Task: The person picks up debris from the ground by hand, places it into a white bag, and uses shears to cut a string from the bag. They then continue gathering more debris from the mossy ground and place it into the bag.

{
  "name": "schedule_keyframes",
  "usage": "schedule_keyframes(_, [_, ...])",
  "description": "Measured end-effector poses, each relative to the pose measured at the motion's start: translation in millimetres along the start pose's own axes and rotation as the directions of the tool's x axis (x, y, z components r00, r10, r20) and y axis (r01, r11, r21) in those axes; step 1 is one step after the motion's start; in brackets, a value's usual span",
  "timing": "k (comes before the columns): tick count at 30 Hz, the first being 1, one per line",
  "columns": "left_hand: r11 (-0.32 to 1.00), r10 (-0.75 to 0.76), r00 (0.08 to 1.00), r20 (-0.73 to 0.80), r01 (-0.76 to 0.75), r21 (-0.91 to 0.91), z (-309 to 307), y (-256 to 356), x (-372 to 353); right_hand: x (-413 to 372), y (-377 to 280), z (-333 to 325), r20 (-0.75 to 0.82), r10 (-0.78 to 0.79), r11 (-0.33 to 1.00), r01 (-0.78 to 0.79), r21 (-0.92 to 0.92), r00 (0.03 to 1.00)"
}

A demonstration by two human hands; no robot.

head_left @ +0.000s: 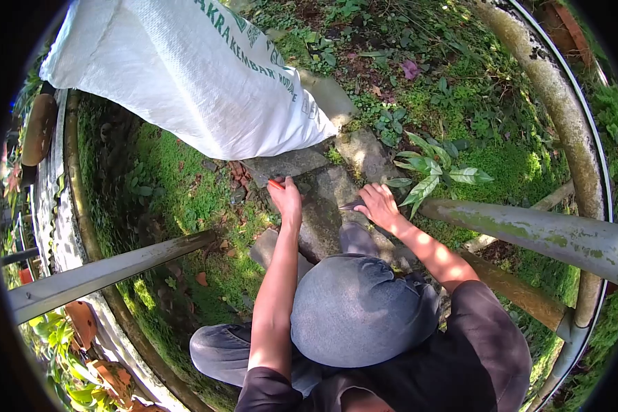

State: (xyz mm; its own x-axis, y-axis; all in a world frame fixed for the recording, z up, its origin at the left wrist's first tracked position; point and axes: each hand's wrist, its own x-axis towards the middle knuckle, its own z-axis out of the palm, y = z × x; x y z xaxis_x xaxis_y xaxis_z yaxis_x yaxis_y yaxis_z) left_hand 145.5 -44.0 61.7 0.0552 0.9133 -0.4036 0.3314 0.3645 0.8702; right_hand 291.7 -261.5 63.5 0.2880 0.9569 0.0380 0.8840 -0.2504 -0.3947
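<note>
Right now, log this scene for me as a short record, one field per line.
Setting: mossy ground with stone slabs
Left hand: closed around an orange handle
Right hand: a thin dark piece at its fingertips, too small to identify
Sack: white, green lettering, just beyond the left hand
Plant: leafy, beyond and right of the right hand
Poles: left pole and right pole, one on each side of the person

Before us, a sack [206, 89] stands by stones [365, 156] at the left, beyond our left hand [288, 198]; our right hand [381, 204] sits between that hand and a plant [432, 167].
</note>
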Motion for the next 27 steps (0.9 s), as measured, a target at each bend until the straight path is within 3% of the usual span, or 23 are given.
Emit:
schedule_keyframes(3, [1.0, 0.016, 1.0, -0.005, -0.016, -0.011, 10, 0, -17, -1, 4, 7, 0.05, 0.054, 0.998, -0.053, -0.025, 0.997])
schedule_keyframes(6, [0.984, 0.15, 0.989, -0.013, -0.147, 0.104, 24, -35, -16, 2, 5, 9, 0.133, 0.083, 0.994, -0.091, 0.055, 0.988])
schedule_keyframes(8, [0.988, 0.102, 0.994, 0.028, -0.104, 0.111, 33, -39, -29, 7, 6, 5, 0.238, 0.126, 0.981, -0.156, 0.112, 0.963])
schedule_keyframes(9, [0.988, 0.091, 0.994, 0.067, -0.099, 0.117, 37, -43, -33, 9, 3, 3, 0.145, 0.147, 0.965, -0.175, 0.198, 0.978])
schedule_keyframes(12, [0.988, 0.1, 0.978, 0.181, -0.119, 0.095, 46, -47, -36, 33, 15, -10, 0.25, 0.35, 0.795, -0.427, 0.43, 0.903])
schedule_keyframes(13, [0.991, 0.09, 0.97, 0.224, -0.109, 0.072, 47, -44, -35, 48, 24, -10, -0.017, 0.333, 0.834, -0.286, 0.471, 0.943])
schedule_keyframes(14, [0.994, 0.082, 0.96, 0.269, -0.099, 0.048, 49, -41, -34, 62, 39, -13, -0.07, 0.383, 0.812, -0.299, 0.501, 0.921])
schedule_keyframes(15, [0.992, 0.104, 0.939, 0.328, -0.124, 0.039, 48, -33, -33, 79, 49, -14, -0.003, 0.52, 0.644, -0.39, 0.658, 0.854])
schedule_keyframes(16, [0.984, 0.135, 0.907, 0.4, -0.171, 0.056, 46, -27, -28, 99, 64, -13, -0.017, 0.581, 0.567, -0.39, 0.725, 0.814])
schedule_keyframes(17, [0.973, 0.161, 0.868, 0.47, -0.218, 0.07, 43, -23, -24, 119, 80, -15, -0.054, 0.593, 0.453, -0.277, 0.847, 0.804])
schedule_keyframes(18, [0.96, 0.183, 0.823, 0.538, -0.267, 0.08, 42, -19, -20, 141, 93, -21, -0.087, 0.669, 0.523, -0.383, 0.762, 0.738])
schedule_keyframes(19, [0.941, 0.191, 0.816, 0.545, -0.31, 0.135, 41, -12, -19, 159, 110, -21, -0.28, 0.656, 0.678, -0.384, 0.626, 0.701])
schedule_keyframes(20, [0.933, 0.184, 0.804, 0.565, -0.324, 0.157, 42, -14, -14, 175, 115, -37, -0.256, 0.727, 0.643, -0.501, 0.579, 0.637])
schedule_keyframes(22, [0.913, 0.173, 0.781, 0.6, -0.355, 0.199, 42, -18, -4, 207, 162, -17, -0.339, 0.743, 0.659, -0.546, 0.517, 0.577])
schedule_keyframes(24, [0.905, 0.141, 0.786, 0.603, -0.349, 0.243, 38, -4, -7, 229, 184, -15, -0.343, 0.766, 0.641, -0.613, 0.462, 0.543])
schedule_keyframes(27, [0.918, 0.134, 0.792, 0.596, -0.326, 0.228, 39, 5, -5, 241, 200, -18, -0.244, 0.742, 0.665, -0.639, 0.385, 0.625])
